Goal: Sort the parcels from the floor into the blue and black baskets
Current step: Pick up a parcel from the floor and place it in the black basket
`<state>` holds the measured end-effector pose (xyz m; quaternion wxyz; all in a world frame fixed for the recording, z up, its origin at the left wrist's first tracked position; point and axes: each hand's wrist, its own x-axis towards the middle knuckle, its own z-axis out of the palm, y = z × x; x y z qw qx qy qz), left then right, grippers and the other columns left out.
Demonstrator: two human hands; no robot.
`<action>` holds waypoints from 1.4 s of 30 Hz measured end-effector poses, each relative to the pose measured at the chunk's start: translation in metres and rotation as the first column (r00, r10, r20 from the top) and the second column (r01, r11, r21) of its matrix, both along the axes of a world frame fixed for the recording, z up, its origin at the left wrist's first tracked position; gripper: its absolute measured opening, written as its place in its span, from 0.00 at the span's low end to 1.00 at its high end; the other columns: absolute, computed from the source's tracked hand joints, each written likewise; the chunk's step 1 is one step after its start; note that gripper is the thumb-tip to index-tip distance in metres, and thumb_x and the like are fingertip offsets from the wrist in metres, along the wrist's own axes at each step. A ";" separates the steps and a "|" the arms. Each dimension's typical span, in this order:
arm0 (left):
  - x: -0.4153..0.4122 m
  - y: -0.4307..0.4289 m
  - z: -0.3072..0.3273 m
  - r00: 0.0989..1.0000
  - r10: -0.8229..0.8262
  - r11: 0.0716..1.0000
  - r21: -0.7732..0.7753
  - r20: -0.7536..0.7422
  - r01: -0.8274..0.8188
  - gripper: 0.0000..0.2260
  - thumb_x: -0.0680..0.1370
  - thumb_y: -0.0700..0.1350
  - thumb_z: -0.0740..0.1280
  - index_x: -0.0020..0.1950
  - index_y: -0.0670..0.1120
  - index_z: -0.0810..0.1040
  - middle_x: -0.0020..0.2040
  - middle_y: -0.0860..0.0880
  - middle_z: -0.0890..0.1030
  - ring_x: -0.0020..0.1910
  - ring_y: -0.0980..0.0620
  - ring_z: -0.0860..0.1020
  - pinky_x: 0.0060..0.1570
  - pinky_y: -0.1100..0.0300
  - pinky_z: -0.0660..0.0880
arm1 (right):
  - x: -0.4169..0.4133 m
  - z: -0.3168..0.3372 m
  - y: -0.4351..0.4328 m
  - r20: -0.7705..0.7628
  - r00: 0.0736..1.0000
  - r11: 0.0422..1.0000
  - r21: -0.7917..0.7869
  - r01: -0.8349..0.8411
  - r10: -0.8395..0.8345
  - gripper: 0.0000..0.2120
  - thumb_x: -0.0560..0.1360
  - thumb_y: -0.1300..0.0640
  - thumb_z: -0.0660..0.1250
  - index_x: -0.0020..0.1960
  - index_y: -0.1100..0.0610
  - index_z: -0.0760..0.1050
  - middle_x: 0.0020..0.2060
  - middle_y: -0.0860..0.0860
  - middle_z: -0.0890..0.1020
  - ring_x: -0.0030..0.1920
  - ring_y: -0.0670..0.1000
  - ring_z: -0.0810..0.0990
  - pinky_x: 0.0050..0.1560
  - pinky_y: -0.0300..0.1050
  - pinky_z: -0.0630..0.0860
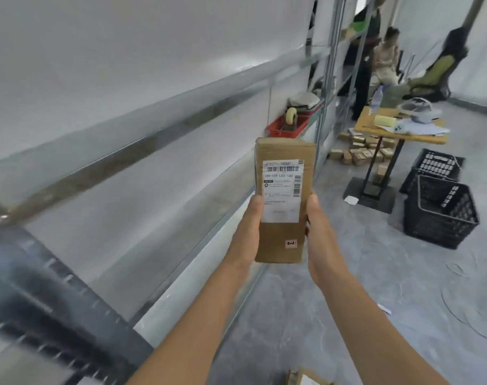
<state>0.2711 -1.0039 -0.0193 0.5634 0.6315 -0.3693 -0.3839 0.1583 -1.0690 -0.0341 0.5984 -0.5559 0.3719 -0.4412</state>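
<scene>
Brown cardboard, long and narrow: one labelled parcel (282,201) stands upright, clamped between the left hand (249,232) and right hand (320,234), thumbs on its front edges, other fingers hidden behind; keeping the white label (281,190) facing the eye should settle which basket takes it; two black mesh plastic baskets (442,215) wait at right, no blue one shows; small brown boxes (358,152) heaped under the wooden table (420,138) are too blurred to count.

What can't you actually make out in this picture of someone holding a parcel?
Head view:
The label on the parcel: fine print too small and blurred.
The left hand and right hand: fingers hidden behind the parcel.
The second parcel: cut off by the bottom edge.
The dark object at lower left: motion-blurred, unidentifiable.
</scene>
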 end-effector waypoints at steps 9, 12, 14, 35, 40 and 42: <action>-0.030 0.088 0.079 0.975 0.209 0.975 -0.091 0.073 -0.202 0.17 0.85 0.64 0.44 0.66 0.70 0.69 0.46 0.79 0.76 0.42 0.83 0.73 0.45 0.73 0.66 | -0.005 0.071 0.054 0.062 0.978 0.978 -0.080 -0.193 0.198 0.21 0.88 0.39 0.48 0.71 0.39 0.76 0.57 0.34 0.85 0.54 0.31 0.81 0.55 0.36 0.72; -0.031 0.127 0.094 0.949 0.296 0.949 -0.142 0.106 -0.280 0.20 0.85 0.64 0.44 0.71 0.68 0.69 0.52 0.76 0.74 0.43 0.84 0.72 0.47 0.73 0.65 | 0.003 0.090 0.086 0.060 0.955 0.953 -0.113 -0.283 0.290 0.20 0.88 0.40 0.47 0.68 0.37 0.75 0.53 0.33 0.85 0.50 0.29 0.81 0.50 0.32 0.74; -0.031 0.157 0.102 0.934 0.339 0.934 -0.154 0.111 -0.321 0.22 0.85 0.63 0.44 0.74 0.65 0.69 0.54 0.74 0.74 0.44 0.84 0.72 0.46 0.75 0.67 | 0.009 0.100 0.111 0.052 0.937 0.933 -0.124 -0.338 0.346 0.20 0.88 0.40 0.46 0.66 0.36 0.75 0.53 0.33 0.84 0.50 0.29 0.81 0.48 0.32 0.73; -0.111 0.608 0.095 0.507 0.861 0.502 -0.201 0.032 -0.841 0.26 0.84 0.67 0.49 0.78 0.60 0.69 0.71 0.62 0.76 0.60 0.76 0.73 0.68 0.64 0.70 | 0.002 0.108 0.534 0.033 0.504 0.504 -0.118 -0.856 0.863 0.22 0.88 0.40 0.49 0.70 0.42 0.77 0.54 0.34 0.86 0.52 0.32 0.82 0.47 0.28 0.75; -0.154 0.707 0.098 0.356 0.934 0.357 -0.185 0.037 -0.916 0.25 0.85 0.65 0.46 0.77 0.61 0.69 0.55 0.72 0.75 0.44 0.83 0.73 0.44 0.77 0.69 | -0.010 0.105 0.640 0.048 0.356 0.360 -0.097 -0.928 0.933 0.21 0.88 0.40 0.49 0.68 0.40 0.78 0.56 0.34 0.85 0.54 0.33 0.82 0.54 0.36 0.72; -0.167 0.743 0.096 0.280 0.960 0.281 -0.186 0.033 -0.942 0.24 0.85 0.64 0.46 0.75 0.61 0.72 0.54 0.71 0.76 0.44 0.82 0.75 0.43 0.76 0.70 | -0.013 0.104 0.680 0.046 0.285 0.288 -0.086 -0.954 0.958 0.20 0.88 0.40 0.49 0.66 0.38 0.78 0.54 0.32 0.85 0.52 0.31 0.82 0.53 0.35 0.72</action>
